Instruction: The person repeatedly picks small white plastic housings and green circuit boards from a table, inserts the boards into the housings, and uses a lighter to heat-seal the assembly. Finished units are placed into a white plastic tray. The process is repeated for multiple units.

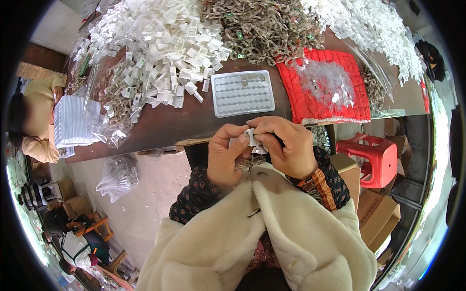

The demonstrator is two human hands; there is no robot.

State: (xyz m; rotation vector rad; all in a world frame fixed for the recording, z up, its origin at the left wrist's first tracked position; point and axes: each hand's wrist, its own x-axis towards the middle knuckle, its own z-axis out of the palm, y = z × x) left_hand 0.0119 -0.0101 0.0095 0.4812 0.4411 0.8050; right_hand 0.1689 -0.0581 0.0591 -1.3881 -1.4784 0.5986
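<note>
Head cam shows both hands up close in front of the chest, just off the near edge of the brown table (165, 131). So the small white piece (252, 137) sits right in the middle, between the left hand (224, 157) and the right hand (293, 151), at the fingertips rather than down in a palm. A tangle of thin brownish strands (250, 163) hangs just below it, near the left fingers; can't tell if it's joined on.

Writing-wise, the cardboard box (381, 218) over on the right has some print on its side, but it's too small to make out.

As for the grip, it's a narrow pinch on both sides, thumbs and fingertips closed up on that white piece. Just past the hands on the table is a clear compartment tray (242, 114), with a heap of similar white pieces (170, 48) beyond it to the left.
</note>
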